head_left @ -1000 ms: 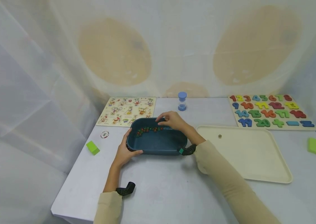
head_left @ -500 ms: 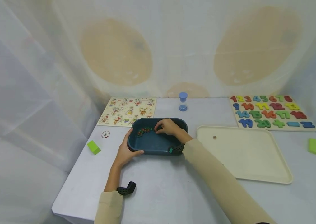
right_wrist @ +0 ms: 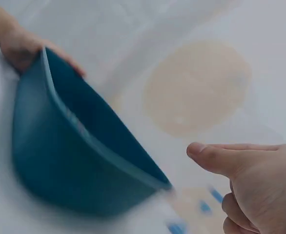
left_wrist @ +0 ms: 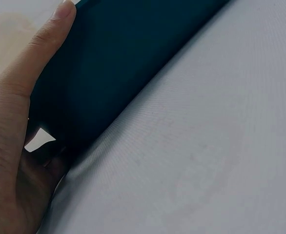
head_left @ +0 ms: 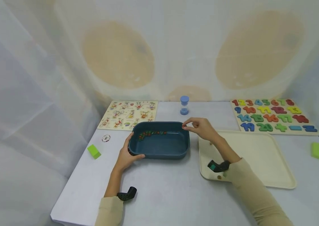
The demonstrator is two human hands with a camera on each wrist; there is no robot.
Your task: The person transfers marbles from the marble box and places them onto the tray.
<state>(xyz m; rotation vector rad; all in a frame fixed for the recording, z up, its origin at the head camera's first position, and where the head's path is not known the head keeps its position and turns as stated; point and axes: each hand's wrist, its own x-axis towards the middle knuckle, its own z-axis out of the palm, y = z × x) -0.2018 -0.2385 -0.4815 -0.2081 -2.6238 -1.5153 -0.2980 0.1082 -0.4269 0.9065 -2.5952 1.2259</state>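
A dark teal plastic basin (head_left: 162,149) stands on the table, with several small red and green beads (head_left: 148,133) gathered along its back left inside. My left hand (head_left: 125,158) grips the basin's left end, thumb on the near wall and fingers round the side; the left wrist view shows the thumb (left_wrist: 48,39) against the wall. Just past the basin's right rim, my right hand (head_left: 203,128) pinches a small reddish bead, mostly covered by the fingertips. In the right wrist view the thumb hides what the right hand (right_wrist: 260,185) holds.
Right of the basin lies a cream tray (head_left: 255,157) with small brownish beads (head_left: 219,177) on it. Behind are a picture puzzle board (head_left: 131,114), a blue sand timer (head_left: 184,105) and a number puzzle (head_left: 272,116). Green blocks (head_left: 94,151) and a poker chip (head_left: 106,138) lie at the sides.
My right hand reached down into the basin, took a small bead, then rose and moved right over the rim toward the tray. The left hand stays on the basin.
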